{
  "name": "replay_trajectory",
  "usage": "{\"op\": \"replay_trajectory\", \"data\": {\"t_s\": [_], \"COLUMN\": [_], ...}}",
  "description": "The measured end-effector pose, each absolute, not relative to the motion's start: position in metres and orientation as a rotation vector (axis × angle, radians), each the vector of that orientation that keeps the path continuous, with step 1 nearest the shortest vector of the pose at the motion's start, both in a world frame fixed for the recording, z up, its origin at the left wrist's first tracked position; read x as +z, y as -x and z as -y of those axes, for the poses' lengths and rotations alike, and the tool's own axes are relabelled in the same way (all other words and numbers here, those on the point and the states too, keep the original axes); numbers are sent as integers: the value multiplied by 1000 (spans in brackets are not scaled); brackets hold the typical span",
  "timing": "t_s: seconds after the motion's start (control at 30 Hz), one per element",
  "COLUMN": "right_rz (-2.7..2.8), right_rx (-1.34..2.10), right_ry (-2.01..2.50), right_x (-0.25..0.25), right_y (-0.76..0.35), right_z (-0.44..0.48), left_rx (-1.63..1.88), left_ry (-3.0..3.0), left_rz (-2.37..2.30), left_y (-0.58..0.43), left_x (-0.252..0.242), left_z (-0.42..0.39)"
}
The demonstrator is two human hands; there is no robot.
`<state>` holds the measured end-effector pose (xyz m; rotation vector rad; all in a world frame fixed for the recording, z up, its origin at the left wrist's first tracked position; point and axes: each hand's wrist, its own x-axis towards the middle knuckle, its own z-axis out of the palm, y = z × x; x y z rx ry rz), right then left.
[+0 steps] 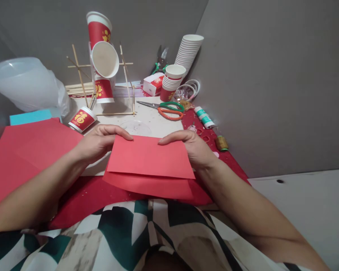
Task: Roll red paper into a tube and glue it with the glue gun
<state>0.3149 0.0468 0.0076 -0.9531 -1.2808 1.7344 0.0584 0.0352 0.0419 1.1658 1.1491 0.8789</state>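
A folded sheet of red paper [151, 156] is held between both my hands, close to the table's front edge. Its lower layer hangs out below the upper one. My left hand [101, 140] grips the left end, thumb along the top fold. On the other end, my right hand [190, 145] pinches the paper with its thumb on top; the other fingers are mostly hidden behind. Beyond the paper lie scissors [169, 110] with one green and one orange handle. A small red paper cup [83, 119] lies tilted past my left hand.
A stick frame [115, 113] with stacked red cups [99, 32] stands at the back. Cup stacks [188, 51], pruning shears [159, 64] and a thread spool [222, 143] are to the right. Large red paper [31, 150] and a whitish plastic bag [25, 82] occupy the left.
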Motion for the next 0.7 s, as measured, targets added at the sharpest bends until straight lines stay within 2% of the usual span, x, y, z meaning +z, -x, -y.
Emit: {"op": "replay_trajectory", "data": {"t_s": [0.3,0.47,0.7], "right_rz": [1615,1509,1474], "right_rx": [1375,1436,1349], "right_ry": [798,873,923], "right_x": [8,8,1], "right_y": [-319,-319,-315], "right_z": [-44,-47,-49], "left_rx": [900,1031,1068], "left_ry": [-1105,-1243,-1316], "left_rz": [-1027,-1016,-941], "left_y": [-56,-56,-59], "left_x": [36,27,24], "left_z": [-41,-40,-37]}}
